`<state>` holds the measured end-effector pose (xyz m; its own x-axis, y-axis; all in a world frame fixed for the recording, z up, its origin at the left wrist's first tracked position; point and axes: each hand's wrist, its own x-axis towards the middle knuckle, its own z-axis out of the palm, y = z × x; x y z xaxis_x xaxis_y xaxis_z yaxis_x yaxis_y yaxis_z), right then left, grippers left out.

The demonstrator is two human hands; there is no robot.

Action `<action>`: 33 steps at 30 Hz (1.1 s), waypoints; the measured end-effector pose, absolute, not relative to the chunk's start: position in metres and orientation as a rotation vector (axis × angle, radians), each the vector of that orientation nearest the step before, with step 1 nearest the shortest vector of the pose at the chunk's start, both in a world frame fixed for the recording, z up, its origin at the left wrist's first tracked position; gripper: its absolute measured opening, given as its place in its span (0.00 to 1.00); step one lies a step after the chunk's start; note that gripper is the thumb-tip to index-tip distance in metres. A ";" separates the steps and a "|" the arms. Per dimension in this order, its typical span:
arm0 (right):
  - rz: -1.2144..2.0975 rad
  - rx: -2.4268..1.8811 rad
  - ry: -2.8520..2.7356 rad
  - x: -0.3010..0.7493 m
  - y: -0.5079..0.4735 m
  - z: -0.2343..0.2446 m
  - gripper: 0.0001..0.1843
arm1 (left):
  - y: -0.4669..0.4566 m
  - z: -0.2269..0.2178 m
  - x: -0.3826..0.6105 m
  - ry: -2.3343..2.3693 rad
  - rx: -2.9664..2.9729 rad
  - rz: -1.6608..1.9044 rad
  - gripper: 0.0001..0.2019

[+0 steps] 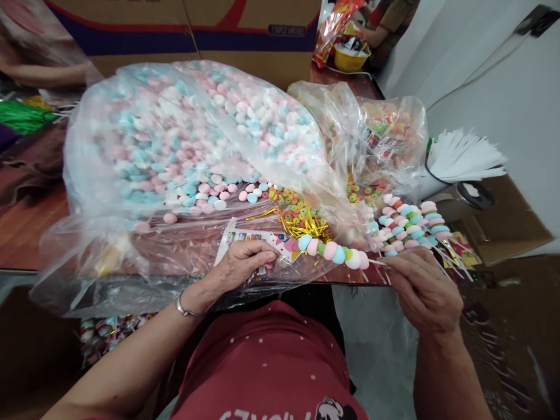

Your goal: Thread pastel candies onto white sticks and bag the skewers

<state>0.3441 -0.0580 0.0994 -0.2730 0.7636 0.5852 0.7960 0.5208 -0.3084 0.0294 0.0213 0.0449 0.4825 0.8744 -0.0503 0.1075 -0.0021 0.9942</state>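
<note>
My right hand (422,286) pinches the white stick of a marshmallow skewer (330,251). Blue, pink and white marshmallows alternate on it with green gummy rings. The skewer points left, its tip close to a small printed plastic bag (256,238). At that bag's near edge, my left hand (242,265) is closed, thumb against forefinger, with the plastic at the fingertips. Gold twist ties (308,226) lie in a loose pile just beyond the skewer. Several finished skewers (411,224) are stacked behind my right hand.
A large clear bag of marshmallows (196,134) covers much of the table. Bagged gummy rings (389,119) sit behind right, near a bundle of white sticks (466,154). Cardboard boxes (249,64) stand at the back. Other people's arms (48,74) show at the far left and far right.
</note>
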 end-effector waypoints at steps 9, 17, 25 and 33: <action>-0.042 -1.241 -2.112 0.347 -0.050 0.105 0.13 | 0.026 0.040 0.023 0.856 1.601 0.743 0.14; -0.056 -1.184 -2.165 0.352 -0.047 0.102 0.12 | 0.031 0.042 0.022 0.800 1.470 0.578 0.18; -0.094 -1.123 -2.226 0.360 -0.048 0.106 0.14 | 0.036 0.043 0.022 0.747 1.161 0.407 0.17; -0.090 -1.122 -2.194 0.361 -0.047 0.108 0.14 | 0.040 0.046 0.019 0.701 1.137 0.312 0.16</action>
